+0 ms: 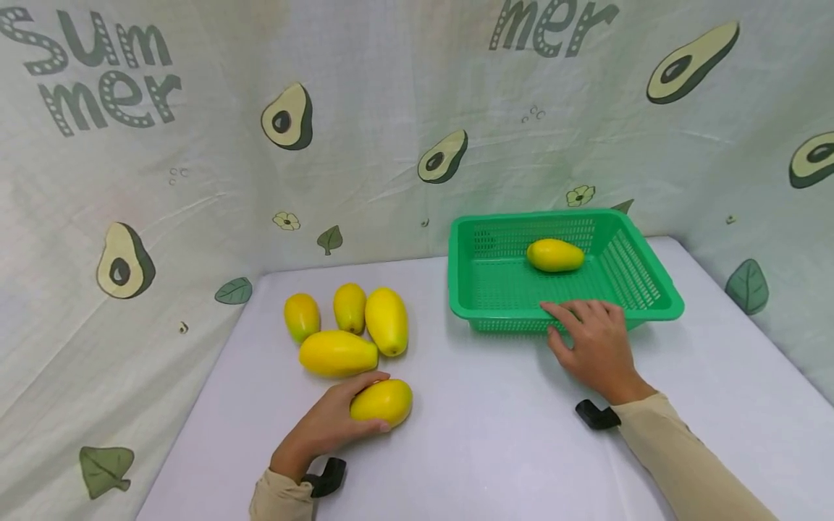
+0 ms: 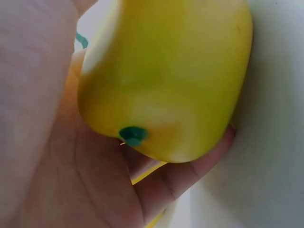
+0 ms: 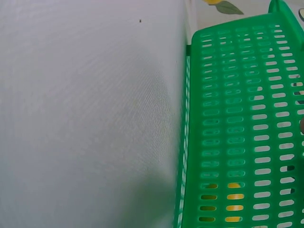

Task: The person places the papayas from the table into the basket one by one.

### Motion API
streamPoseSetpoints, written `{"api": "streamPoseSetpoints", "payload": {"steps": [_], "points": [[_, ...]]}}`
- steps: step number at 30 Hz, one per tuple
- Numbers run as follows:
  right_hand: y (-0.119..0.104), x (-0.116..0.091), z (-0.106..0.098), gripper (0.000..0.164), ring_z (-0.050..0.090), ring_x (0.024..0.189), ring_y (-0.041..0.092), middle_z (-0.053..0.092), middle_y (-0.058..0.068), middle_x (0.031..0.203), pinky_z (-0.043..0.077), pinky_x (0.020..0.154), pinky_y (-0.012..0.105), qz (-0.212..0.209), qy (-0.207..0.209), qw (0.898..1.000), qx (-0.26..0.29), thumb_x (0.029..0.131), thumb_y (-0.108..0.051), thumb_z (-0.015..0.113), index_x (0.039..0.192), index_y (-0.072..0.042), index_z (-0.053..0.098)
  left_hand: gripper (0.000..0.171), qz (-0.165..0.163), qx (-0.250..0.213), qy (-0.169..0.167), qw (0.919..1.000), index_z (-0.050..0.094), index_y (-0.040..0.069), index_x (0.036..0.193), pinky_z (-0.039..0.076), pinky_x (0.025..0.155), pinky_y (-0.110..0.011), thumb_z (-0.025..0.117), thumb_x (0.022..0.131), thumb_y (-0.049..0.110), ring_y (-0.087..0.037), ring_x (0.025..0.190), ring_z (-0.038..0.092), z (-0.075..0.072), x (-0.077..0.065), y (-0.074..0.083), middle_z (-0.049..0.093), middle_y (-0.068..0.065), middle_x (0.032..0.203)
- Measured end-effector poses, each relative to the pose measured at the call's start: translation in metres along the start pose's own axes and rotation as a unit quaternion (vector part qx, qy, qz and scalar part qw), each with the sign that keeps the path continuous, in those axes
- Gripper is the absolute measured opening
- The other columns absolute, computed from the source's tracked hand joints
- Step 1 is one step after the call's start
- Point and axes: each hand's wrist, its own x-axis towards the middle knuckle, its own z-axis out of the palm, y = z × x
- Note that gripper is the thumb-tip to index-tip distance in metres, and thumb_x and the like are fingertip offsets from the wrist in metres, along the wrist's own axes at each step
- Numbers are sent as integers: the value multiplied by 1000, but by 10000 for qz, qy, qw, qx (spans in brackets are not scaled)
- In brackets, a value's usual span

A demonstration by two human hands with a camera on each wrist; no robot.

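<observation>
My left hand (image 1: pixel 335 420) holds a yellow mango (image 1: pixel 383 402) near the front left of the table, thumb on the near side and fingers over the far side. In the left wrist view that mango (image 2: pixel 166 80) shows a small green stem end, with my fingers (image 2: pixel 166 187) behind it. My right hand (image 1: pixel 593 351) is at the near rim of a green plastic basket (image 1: pixel 465 315), with the fingers over the rim and the thumb outside. Another mango (image 1: pixel 556 255) lies inside the basket. The right wrist view shows the slotted basket wall (image 3: pixel 247 123), with the hand mostly out of frame.
Several more yellow mangoes lie grouped beyond my left hand, among them a long one (image 1: pixel 339 354) on its side and another (image 1: pixel 387 322) beside it. A white cloth (image 1: pixel 482 434) covers the table. Behind stands a curtain (image 1: pixel 365 87) printed with avocados.
</observation>
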Motion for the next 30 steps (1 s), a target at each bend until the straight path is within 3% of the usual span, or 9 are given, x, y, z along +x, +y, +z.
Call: {"api": "streamPoseSetpoints", "payload": {"steps": [5,13,21,30], "points": [[1,1,-2,39,58,86,38,66,13,94,35,82,59,10,43,10000,-24,91,-28,50,118,-9,72,76,52,37,106,9999,54,28,143,36,110,-51,80,78,56,-14,131,48,6,3,2,53,14,142],[-1,-3,-2,40,58,88,38,66,13,96,36,83,58,80,-138,9998,-69,92,-30,50,120,-10,72,79,179,427,847,9953,59,23,140,42,105,-48,76,76,65,-9,125,53,16,4,8,58,16,137],[-1,1,-2,39,58,88,38,66,13,94,36,81,59,44,66,10000,-29,89,-27,53,118,-9,72,78,444,333,1327,9896,58,22,142,41,106,-49,79,77,59,-12,127,53,21,10,9,57,14,138],[-3,-4,-3,40,59,89,38,66,12,95,36,82,57,44,-38,10000,-81,91,-29,50,119,-10,72,78,618,233,1249,9900,55,21,144,41,106,-50,80,79,55,-13,129,52,24,7,12,55,13,141]]}}
